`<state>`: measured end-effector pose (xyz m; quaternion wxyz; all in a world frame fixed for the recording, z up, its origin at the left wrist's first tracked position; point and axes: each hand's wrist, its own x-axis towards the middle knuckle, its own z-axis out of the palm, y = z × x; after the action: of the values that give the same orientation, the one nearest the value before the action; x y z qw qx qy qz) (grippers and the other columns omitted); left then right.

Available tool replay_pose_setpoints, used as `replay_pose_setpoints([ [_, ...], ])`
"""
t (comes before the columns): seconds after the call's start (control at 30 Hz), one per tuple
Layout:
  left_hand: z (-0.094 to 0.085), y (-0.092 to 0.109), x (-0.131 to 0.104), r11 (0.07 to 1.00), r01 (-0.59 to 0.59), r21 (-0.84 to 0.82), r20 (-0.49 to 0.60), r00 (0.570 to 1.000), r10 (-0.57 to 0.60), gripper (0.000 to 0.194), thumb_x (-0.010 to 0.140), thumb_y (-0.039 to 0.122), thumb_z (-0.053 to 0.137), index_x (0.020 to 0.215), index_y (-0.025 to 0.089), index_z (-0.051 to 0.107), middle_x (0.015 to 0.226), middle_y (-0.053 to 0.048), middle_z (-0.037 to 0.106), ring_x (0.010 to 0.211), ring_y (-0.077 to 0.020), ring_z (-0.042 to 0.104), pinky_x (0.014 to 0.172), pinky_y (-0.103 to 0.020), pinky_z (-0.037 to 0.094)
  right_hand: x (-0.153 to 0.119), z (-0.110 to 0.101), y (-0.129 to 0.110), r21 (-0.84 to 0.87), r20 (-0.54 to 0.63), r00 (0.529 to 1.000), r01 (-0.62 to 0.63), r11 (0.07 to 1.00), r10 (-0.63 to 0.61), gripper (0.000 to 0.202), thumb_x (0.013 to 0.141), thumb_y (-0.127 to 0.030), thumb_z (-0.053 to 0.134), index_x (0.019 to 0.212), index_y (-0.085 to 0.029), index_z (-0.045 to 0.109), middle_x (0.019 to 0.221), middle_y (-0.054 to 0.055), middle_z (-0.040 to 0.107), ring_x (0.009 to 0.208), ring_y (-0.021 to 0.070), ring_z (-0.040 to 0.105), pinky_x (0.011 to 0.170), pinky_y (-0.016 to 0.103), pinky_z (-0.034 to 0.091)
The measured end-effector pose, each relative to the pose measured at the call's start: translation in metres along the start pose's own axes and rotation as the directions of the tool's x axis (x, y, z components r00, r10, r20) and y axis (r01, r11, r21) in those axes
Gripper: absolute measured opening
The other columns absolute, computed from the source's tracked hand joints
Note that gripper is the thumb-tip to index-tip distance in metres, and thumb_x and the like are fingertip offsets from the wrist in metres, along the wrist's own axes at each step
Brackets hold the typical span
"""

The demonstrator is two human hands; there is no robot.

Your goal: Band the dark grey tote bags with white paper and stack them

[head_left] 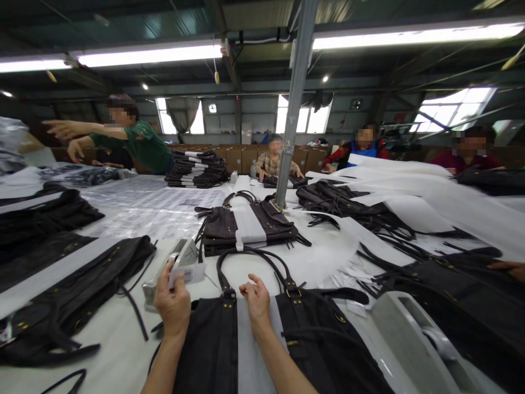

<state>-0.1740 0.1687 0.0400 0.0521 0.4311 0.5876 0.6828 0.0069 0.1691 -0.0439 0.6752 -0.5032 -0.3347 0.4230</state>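
My left hand is closed on a small white tag with a barcode, at the left of the bag's handles. A thin string runs from the tag toward the handle base. My right hand is held over the bag near the left handle base, its fingers curled; whether they pinch the string is too small to tell. Beneath both arms lies a black bag with a white paper band around its middle. Its looped handles point away from me.
Stacked dark bags lie ahead by a metal post. Tape dispensers stand left and right. More bags lie left, others right. Several people work across the table; a hand shows at the right edge.
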Motion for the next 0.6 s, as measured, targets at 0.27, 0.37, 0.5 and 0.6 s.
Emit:
replay_pose_setpoints([
  [0.27, -0.007, 0.050, 0.007, 0.869, 0.271, -0.413, 0.396, 0.913, -0.097, 0.087, 0.073, 0.031, 0.070, 0.144, 0.025, 0.020, 0.077, 0.002, 0.062, 0.065, -0.0112, 0.058, 0.063, -0.022, 0.048, -0.005, 0.004, -0.028, 0.031, 0.117, 0.992, -0.058, 0.998, 0.054, 0.045, 0.077, -0.050, 0.055, 0.103, -0.015, 0.060, 0.075, 0.005, 0.068, 0.077, 0.0185, 0.063, 0.076, 0.031, 0.049],
  [0.37, -0.003, 0.055, 0.001, 0.837, 0.368, -0.405, 0.570, 0.817, -0.084, 0.090, 0.075, 0.031, 0.068, 0.146, 0.024, 0.012, 0.075, 0.002, 0.062, 0.060, -0.0105, 0.057, 0.058, -0.021, 0.047, -0.015, 0.012, -0.070, -0.143, 0.366, 0.926, 0.152, 0.978, -0.091, 0.045, 0.083, -0.054, 0.049, 0.103, -0.016, 0.064, 0.089, 0.007, 0.069, 0.082, 0.0182, 0.061, 0.075, 0.029, 0.046],
  [0.5, 0.005, 0.051, -0.006, 0.825, 0.368, -0.429, 0.643, 0.766, -0.007, 0.094, 0.076, 0.031, 0.066, 0.147, 0.026, 0.005, 0.090, -0.001, 0.065, 0.077, -0.0140, 0.062, 0.074, -0.028, 0.050, -0.024, 0.021, -0.116, -0.395, 0.565, 0.804, 0.458, 0.796, -0.183, 0.034, 0.080, -0.048, 0.058, 0.071, -0.017, 0.067, 0.064, -0.001, 0.060, 0.062, 0.0125, 0.050, 0.060, 0.024, 0.038],
  [0.6, 0.009, 0.040, -0.011, 0.872, 0.356, -0.336, 0.723, 0.691, -0.004, 0.089, 0.074, 0.035, 0.068, 0.146, 0.021, 0.017, 0.121, -0.012, 0.059, 0.110, -0.0221, 0.056, 0.093, -0.036, 0.044, -0.020, 0.018, -0.126, -0.344, 0.450, 0.882, 0.318, 0.884, -0.142, 0.038, 0.079, -0.050, 0.058, 0.069, -0.015, 0.067, 0.060, -0.001, 0.058, 0.059, 0.0133, 0.051, 0.057, 0.024, 0.039],
])
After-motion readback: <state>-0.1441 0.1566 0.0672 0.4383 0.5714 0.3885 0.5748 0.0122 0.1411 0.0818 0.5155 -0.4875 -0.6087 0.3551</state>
